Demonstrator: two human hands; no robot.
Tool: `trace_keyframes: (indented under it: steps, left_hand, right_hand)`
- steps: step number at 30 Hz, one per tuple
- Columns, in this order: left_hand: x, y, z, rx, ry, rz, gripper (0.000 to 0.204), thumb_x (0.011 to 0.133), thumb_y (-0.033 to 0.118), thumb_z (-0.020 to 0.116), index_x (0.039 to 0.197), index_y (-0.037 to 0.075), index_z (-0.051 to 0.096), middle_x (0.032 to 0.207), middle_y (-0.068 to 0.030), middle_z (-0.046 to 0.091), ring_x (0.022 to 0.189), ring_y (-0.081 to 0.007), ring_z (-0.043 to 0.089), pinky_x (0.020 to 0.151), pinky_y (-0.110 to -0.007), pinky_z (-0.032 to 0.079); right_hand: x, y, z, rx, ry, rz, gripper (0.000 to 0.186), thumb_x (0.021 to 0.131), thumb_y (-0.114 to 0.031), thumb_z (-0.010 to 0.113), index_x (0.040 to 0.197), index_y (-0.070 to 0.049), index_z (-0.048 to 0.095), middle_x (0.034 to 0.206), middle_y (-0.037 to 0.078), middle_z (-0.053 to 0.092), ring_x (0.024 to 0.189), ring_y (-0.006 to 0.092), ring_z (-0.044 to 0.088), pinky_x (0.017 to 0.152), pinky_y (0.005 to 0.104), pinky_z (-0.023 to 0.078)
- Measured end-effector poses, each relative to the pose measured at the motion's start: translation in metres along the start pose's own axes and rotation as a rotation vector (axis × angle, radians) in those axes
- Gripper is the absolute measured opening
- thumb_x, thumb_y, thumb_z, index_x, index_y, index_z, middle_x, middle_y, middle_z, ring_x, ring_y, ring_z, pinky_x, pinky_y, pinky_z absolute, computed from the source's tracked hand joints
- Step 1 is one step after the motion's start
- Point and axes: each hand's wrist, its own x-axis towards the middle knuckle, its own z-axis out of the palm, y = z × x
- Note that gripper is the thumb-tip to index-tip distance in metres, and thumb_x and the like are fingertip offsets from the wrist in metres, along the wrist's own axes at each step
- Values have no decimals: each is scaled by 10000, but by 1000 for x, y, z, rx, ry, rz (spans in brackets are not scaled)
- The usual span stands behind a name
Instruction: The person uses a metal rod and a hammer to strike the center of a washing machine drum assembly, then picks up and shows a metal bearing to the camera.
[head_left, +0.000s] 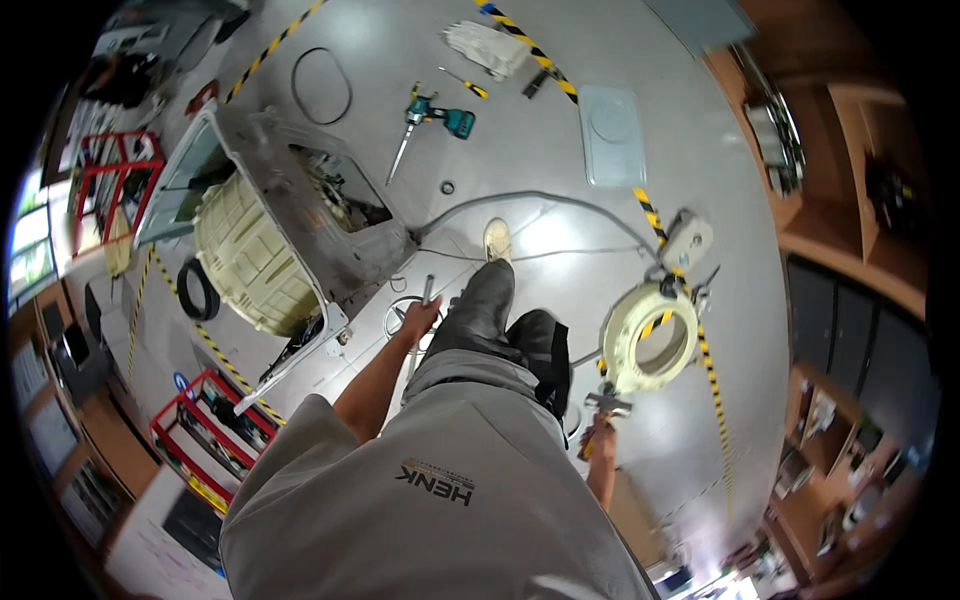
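Grey shirt (400, 540) foremost in the head view, a person stood on a glossy grey floor (700, 150) crossed by yellow-and-black tape (711, 380), with brown shelving (812, 140) at right. Left-hand fingers (418, 318) were wrapped around a slim, silvery metal rod (430, 288), its tip pointing forward, low at the person's left side. Fingers of the right hand (602, 442) were clamped on the yellowish handle of a steel-headed hammer (608, 404), just beside a cream ring (620, 350). A grey metal cabinet (258, 150) holding a ribbed cream tub (245, 255) edged the left; a grey hose (530, 195) arched over the floor ahead, between cabinet and ring.
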Motion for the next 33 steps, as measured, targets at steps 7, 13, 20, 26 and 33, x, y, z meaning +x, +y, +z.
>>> trace_keyframes:
  steps: [7, 13, 20, 26, 33]
  left_hand:
    - [-2, 215, 19, -224, 114, 255, 527, 888, 453, 544, 582, 23, 522, 503, -35, 471, 485, -148, 414, 481, -349, 351]
    - [13, 300, 0, -318, 380, 218, 509, 900, 369, 556, 576, -13, 468, 497, -35, 404, 516, -115, 362, 482, -331, 317]
    - [89, 372, -38, 35, 566, 432, 439, 790, 268, 640, 530, -28, 447, 537, -199, 461, 553, -393, 460, 517, -420, 372]
    - [182, 363, -63, 320, 696, 613, 395, 799, 221, 641, 521, 21, 445, 538, -128, 463, 550, -339, 494, 548, -411, 394]
    - [261, 294, -71, 561, 696, 506, 184, 739, 122, 639, 570, 106, 568, 555, -54, 530, 564, -263, 545, 590, -359, 416]
  right_hand:
    - [-18, -340, 44, -82, -171, -331, 138, 895, -236, 548, 935, -131, 468, 588, -3, 448, 425, 106, 461, 362, 246, 382]
    - [-13, -530, 140, -355, -339, -408, 155, 918, -234, 538, 901, -113, 444, 622, 1, 453, 443, 94, 449, 375, 236, 377]
    - [10, -656, 290, -809, -546, -474, 164, 916, -241, 543, 896, -113, 442, 614, -1, 447, 415, 84, 435, 353, 228, 358]
    - [27, -661, 335, -865, -655, -337, 154, 926, -231, 535, 950, -104, 450, 608, 0, 447, 405, 80, 436, 346, 220, 351]
    - [105, -625, 415, -982, -706, -319, 212, 938, -161, 499, 1112, -63, 427, 613, 7, 437, 416, 64, 399, 373, 195, 352]
